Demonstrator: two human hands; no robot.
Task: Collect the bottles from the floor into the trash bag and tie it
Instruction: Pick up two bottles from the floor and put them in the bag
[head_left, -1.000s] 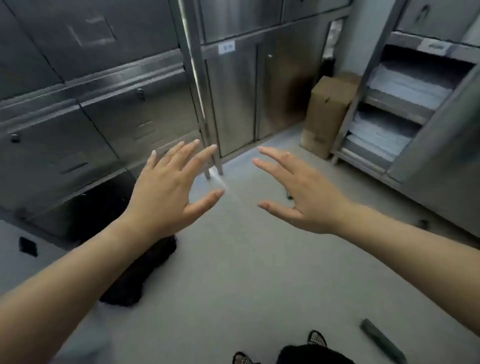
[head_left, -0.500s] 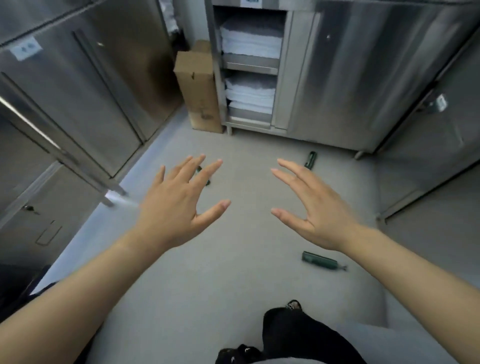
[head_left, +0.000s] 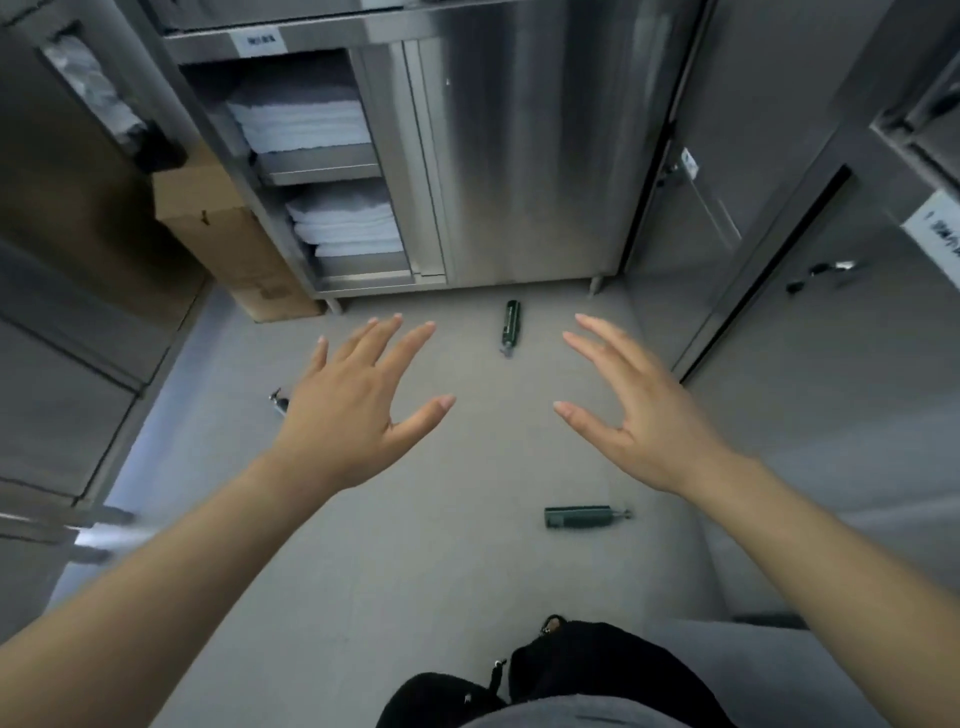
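Observation:
Three dark green bottles lie on the grey floor. One bottle (head_left: 510, 322) lies near the steel cabinet's foot, between my two hands. A second bottle (head_left: 584, 516) lies on its side under my right forearm. Only the tip of a third bottle (head_left: 279, 403) shows, mostly hidden behind my left hand (head_left: 358, 410). That hand is held out with spread fingers and holds nothing. My right hand (head_left: 639, 415) is also spread and empty. No trash bag is in view.
A steel cabinet (head_left: 519, 156) with folded white towels (head_left: 343, 218) on its shelves stands ahead. A cardboard box (head_left: 228, 249) leans in the left corner. Steel cabinet doors (head_left: 831, 338) line the right side and more steel units the left. My dark trousers (head_left: 571, 675) show at the bottom.
My view has swung to the right, from the left cabinets and a black bag on the floor to the towel cabinet. The bottles have come into view. Both hands stay spread.

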